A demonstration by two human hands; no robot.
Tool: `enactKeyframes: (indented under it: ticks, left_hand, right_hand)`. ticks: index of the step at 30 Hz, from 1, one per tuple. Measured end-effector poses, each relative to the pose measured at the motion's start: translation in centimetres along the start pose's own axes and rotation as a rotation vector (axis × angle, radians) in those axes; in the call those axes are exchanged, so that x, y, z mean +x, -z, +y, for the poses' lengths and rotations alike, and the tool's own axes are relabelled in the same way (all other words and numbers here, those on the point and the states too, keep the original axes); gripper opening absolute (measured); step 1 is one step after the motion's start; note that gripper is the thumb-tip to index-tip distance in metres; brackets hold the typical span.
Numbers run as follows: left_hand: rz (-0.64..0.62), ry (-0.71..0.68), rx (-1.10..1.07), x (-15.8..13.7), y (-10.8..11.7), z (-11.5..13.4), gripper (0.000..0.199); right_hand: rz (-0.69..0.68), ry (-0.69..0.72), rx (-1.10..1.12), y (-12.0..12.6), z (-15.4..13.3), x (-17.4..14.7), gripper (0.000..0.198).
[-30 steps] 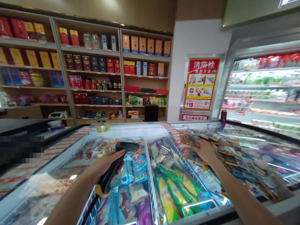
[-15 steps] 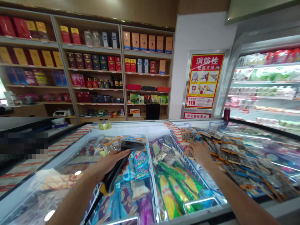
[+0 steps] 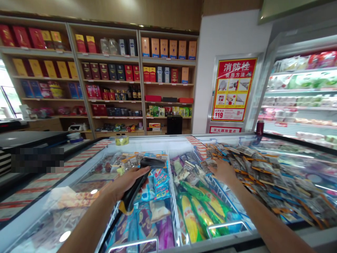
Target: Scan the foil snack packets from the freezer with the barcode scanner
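My left hand [image 3: 131, 181] is wrapped round the handle of a black barcode scanner [image 3: 152, 162] with yellow trim. Its cable runs down past my wrist, and its head hovers over the ice-cream bags in the open freezer. On the right, my right hand [image 3: 223, 171] is closed on a small grey packet [image 3: 209, 163] with an orange edge. This hand is at the left end of a heap of similar flat packets [image 3: 263, 172], which lies on the freezer's glass lid. Blue wrappers [image 3: 161, 179] show just below the scanner.
White wire baskets [image 3: 172, 207] divide the freezer. Corn-shaped yellow and green packs [image 3: 191, 214] lie between my arms. A tape roll [image 3: 122, 140] sits on the far rim, near a dark red bottle [image 3: 260, 128]. Boxed shelves [image 3: 113, 63] stand behind; a lit fridge [image 3: 302, 95] stands right.
The view has shifted slightly, so the shelves appear farther right. My left hand still grips the scanner. My right hand has drawn slightly left relative to the heap, with the packet showing at its fingertips.
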State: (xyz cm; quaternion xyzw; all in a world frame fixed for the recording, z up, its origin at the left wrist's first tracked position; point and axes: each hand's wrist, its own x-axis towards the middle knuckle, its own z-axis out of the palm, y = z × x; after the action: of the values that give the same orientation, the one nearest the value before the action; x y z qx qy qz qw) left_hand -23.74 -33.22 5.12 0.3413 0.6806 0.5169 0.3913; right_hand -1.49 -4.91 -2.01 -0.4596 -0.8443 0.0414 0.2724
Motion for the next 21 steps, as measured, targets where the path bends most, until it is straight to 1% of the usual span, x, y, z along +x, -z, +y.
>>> enactKeyframes:
  ticks: [1, 3, 5, 7, 12, 14, 17, 19, 20, 21]
  left_hand:
    - [0.003, 0.002, -0.001, 0.0, 0.0, 0.0, 0.042]
    - [0.001, 0.003, -0.012, 0.0, 0.1, 0.0, 0.043]
    - [-0.013, 0.005, -0.034, 0.0, 0.1, 0.0, 0.043]
    - [-0.023, 0.006, -0.050, -0.1, 0.1, 0.0, 0.042]
    - [-0.038, -0.002, -0.053, -0.5, -0.2, 0.1, 0.040]
    - [-0.050, 0.001, -0.056, -0.6, -0.5, 0.1, 0.040]
    - [-0.066, 0.011, -0.027, -0.8, -1.1, 0.2, 0.040]
    - [-0.080, 0.007, 0.010, -1.0, -1.5, 0.3, 0.041]
    - [-0.086, 0.004, 0.024, -1.0, -1.6, 0.4, 0.042]
    - [-0.090, 0.001, 0.032, -1.1, -1.8, 0.4, 0.042]
  right_hand:
    - [-0.037, -0.063, 0.075, 0.2, 0.0, 0.3, 0.043]
    - [-0.086, -0.161, 0.281, 0.5, -0.4, 1.0, 0.035]
    - [-0.101, -0.205, 0.476, 0.7, -1.2, 1.7, 0.024]
    - [-0.102, -0.222, 0.618, 0.7, -2.1, 2.3, 0.017]
    - [-0.122, -0.280, 1.069, -0.4, -4.7, 2.8, 0.019]
    - [-0.121, -0.291, 1.241, -1.1, -5.6, 2.6, 0.017]
    - [-0.142, -0.298, 1.643, -2.1, -6.2, 2.3, 0.013]
    - [-0.193, -0.363, 1.869, -2.7, -6.2, 2.2, 0.008]
    - [-0.215, -0.417, 1.926, -2.9, -6.1, 2.1, 0.008]
    - [-0.225, -0.470, 1.934, -3.1, -5.9, 2.0, 0.010]
